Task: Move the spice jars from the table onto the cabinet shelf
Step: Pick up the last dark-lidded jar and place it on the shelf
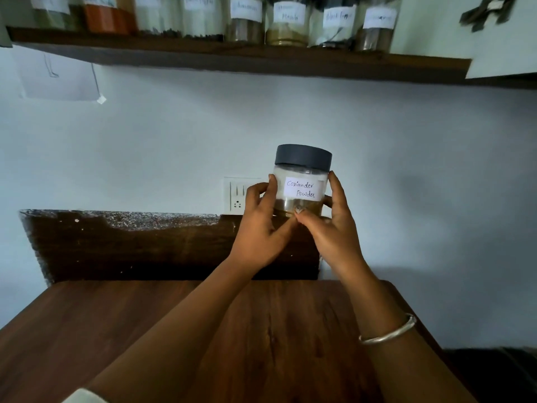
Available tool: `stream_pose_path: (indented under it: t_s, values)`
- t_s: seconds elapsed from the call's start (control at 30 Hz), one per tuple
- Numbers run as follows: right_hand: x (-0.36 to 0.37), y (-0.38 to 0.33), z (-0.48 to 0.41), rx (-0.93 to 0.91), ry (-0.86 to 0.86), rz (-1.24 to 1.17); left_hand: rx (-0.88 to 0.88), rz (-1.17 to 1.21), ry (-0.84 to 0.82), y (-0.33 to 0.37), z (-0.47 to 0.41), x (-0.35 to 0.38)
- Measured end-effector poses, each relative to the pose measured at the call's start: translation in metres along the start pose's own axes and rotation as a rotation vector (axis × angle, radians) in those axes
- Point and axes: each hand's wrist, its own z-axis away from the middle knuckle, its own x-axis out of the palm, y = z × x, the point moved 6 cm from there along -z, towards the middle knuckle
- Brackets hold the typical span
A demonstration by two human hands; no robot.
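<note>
Coriander jar [302, 181], hand-labelled and capped with a dark lid [303, 155], is clamped from both sides. The fingers [272, 184] of the left hand [258, 228] curl round its left wall. Those of the right hand [334, 225] rise along its right wall, with a thumb laid across the lower front over the brown powder. Both hands pinch the clear body below the lid, and nothing touches the lid itself. The jar stands upright between the palms with its label toward the camera and its base hidden behind the thumbs.

It is in the air, off the table [87, 330], in front of the pale wall [145, 155] and well below the shelf [232, 58]. I judge the pick-up done and the lift only partly made. Raising the jar to shelf height, finding a gap and setting it down are left.

On the shelf a row of labelled jars [286, 21] stands close together, side by side across most of the visible width, so much of the task looks finished. Whether more jars wait on the table I cannot tell: the arms cover part of it and its near edge is out of frame. No free spot on the shelf shows plainly. A pale panel [494, 39], likely the cabinet door, bounds the right end of the shelf.
</note>
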Motion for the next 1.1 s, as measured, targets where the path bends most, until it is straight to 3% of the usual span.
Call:
stream_pose_path:
  t_s: [0.7,1.1]
  values:
    - [-0.132,-0.063,-0.124,-0.276,0.408,0.012,0.288,0.162,0.136,0.114,-0.162,0.061]
    - [-0.201,-0.075,-0.227,-0.429,0.464,0.075,0.347,0.092,0.241,0.153,-0.269,0.121]
